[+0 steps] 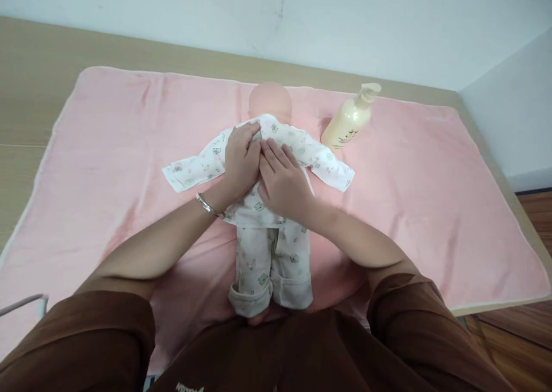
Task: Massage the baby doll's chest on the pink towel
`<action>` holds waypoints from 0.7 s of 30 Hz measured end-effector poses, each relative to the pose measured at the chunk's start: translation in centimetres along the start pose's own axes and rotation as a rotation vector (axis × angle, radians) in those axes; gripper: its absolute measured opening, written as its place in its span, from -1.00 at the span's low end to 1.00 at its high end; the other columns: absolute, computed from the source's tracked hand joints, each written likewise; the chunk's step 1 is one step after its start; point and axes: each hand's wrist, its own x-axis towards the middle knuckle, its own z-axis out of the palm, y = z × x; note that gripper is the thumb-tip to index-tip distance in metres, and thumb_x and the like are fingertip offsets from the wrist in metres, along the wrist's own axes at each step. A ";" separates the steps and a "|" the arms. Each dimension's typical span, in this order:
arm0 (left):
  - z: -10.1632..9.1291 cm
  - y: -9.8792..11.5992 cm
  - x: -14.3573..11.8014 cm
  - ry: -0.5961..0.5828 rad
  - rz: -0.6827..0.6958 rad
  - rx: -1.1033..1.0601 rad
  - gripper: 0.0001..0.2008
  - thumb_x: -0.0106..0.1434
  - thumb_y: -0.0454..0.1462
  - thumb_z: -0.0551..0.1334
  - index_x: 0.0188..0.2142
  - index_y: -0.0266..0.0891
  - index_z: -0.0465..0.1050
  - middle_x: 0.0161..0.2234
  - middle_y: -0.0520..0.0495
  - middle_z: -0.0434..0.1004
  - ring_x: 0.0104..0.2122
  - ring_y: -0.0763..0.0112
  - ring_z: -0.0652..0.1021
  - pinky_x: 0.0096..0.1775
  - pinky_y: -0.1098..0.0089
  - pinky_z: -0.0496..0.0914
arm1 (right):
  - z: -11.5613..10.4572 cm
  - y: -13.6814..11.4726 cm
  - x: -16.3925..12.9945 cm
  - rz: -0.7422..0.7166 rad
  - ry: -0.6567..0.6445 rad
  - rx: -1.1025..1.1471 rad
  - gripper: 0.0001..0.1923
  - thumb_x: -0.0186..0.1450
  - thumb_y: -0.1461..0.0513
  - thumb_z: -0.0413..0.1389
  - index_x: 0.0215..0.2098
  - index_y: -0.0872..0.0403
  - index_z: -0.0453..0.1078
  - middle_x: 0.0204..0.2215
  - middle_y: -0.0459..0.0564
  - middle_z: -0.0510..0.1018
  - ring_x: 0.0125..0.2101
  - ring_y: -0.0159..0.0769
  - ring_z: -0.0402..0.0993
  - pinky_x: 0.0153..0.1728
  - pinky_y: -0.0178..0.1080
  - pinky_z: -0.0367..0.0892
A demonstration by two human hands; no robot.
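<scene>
A baby doll point(270, 100) lies stretched out in the middle, the smooth back of its head at the far end and no face showing. It wears a white printed top point(259, 212) with the sleeves spread to both sides, and matching trousers point(253, 260) with turned-up cuffs. My left hand point(242, 157) rests on the upper back of the top, its fingers slightly bent. Beside it my right hand point(287, 182) lies flat on the cloth, fingertips near the left hand's. Neither hand visibly grips anything. The cloth under both palms is hidden.
A pink mat point(99, 150) lies under the doll on a wooden table point(38, 64). To the right of the doll's head stands a cream pump bottle point(350, 119). A pale wall point(207, 18) rises behind the table. A grey cable point(23, 304) shows at lower left.
</scene>
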 end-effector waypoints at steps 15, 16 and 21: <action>-0.4 -0.8 0.6 -0.164 -0.022 0.178 -0.45 0.38 -0.08 0.14 0.26 -0.30 0.39 0.35 -0.35 0.35 0.40 -0.07 0.29 0.47 -0.05 0.06 | -0.9 0.8 0.7 0.255 -0.007 -0.020 -0.41 0.51 0.22 -0.09 0.43 0.36 0.17 0.43 0.29 0.24 0.47 0.08 0.09 0.51 0.05 0.01; -0.4 -0.6 0.4 -0.165 -0.007 0.183 -0.45 0.39 -0.08 0.13 0.27 -0.32 0.38 0.36 -0.36 0.34 0.41 -0.08 0.28 0.47 -0.05 0.04 | -1.1 1.0 0.8 0.247 -0.006 -0.005 -0.43 0.50 0.23 -0.09 0.41 0.33 0.22 0.41 0.26 0.29 0.46 0.05 0.14 0.50 0.03 0.07; -0.9 2.7 -2.5 -0.213 0.082 0.234 -0.42 0.44 -0.07 0.09 0.33 -0.37 0.30 0.43 -0.36 0.20 0.47 -0.10 0.15 0.48 -0.11 -0.01 | -1.4 5.1 3.1 0.374 -0.042 0.128 -0.43 0.53 0.18 -0.14 0.40 0.29 0.23 0.42 0.21 0.29 0.45 -0.05 0.16 0.46 0.03 0.16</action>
